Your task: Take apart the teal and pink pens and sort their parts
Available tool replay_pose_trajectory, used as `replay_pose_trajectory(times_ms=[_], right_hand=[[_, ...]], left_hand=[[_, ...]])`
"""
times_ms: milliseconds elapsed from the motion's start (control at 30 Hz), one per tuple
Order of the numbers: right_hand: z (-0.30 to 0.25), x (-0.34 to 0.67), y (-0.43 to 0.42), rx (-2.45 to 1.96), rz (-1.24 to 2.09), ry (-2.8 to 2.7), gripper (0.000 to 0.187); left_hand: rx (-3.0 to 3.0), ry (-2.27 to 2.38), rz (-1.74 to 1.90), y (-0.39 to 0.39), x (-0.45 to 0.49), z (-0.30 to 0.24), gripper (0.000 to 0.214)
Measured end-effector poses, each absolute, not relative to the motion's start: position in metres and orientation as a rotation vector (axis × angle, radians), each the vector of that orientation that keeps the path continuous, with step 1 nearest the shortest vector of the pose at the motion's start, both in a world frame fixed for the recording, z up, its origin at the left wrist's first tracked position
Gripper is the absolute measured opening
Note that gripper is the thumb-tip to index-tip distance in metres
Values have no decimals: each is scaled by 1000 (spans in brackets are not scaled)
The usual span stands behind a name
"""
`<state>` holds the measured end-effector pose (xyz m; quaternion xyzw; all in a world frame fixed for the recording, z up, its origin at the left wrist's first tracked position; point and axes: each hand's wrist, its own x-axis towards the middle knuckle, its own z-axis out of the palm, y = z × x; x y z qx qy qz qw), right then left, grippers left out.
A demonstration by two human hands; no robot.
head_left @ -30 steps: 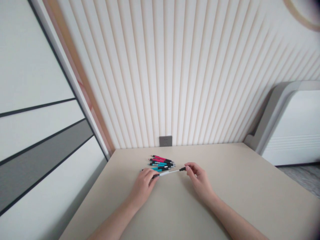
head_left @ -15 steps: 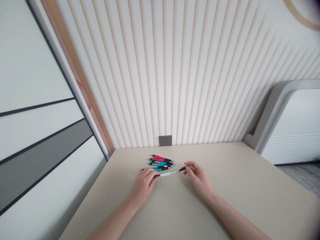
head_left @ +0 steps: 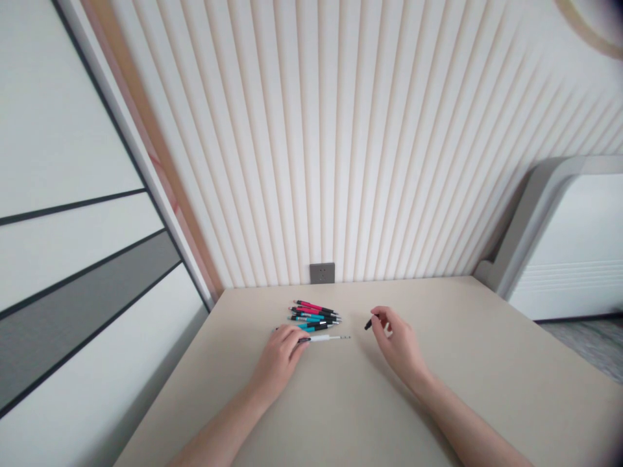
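My left hand (head_left: 280, 353) lies on the beige table (head_left: 462, 363) with its fingers closed on the rear end of a pen; the pen's white refill (head_left: 327, 338) sticks out to the right, bare. My right hand (head_left: 398, 340) is raised a little to the right of it and pinches the small black pen tip piece (head_left: 368, 323), pulled clear of the refill. Just beyond my left hand lies a small pile of pink and teal pens (head_left: 314, 314).
A grey wall socket (head_left: 322, 273) sits in the ribbed wall just behind the table. A grey and white unit (head_left: 564, 240) stands at the right past the table's corner. Panelled cabinet doors (head_left: 73, 246) run along the left.
My right hand has pulled the black tip piece off the pen and moved right and up, leaving a gap. My left hand has stayed put holding the pen body.
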<state>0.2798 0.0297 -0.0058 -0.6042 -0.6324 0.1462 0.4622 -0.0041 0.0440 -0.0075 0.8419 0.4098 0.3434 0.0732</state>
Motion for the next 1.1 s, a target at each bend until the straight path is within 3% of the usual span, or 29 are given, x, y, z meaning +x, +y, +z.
replay_pose_trajectory(times_ms=[200,567,1100], right_hand=[[-4,282,29,-1601,132,-1965,27],[-4,275,26,-1807,122,-2130,29],[-5,282,34,-1715,-46,-1950,29]], left_hand=[[2530,1236,1006,44,-5,-9,11],[2557,1218,991,47,-5,-12,10],[2584,1182,988,48,-6,-9,13]])
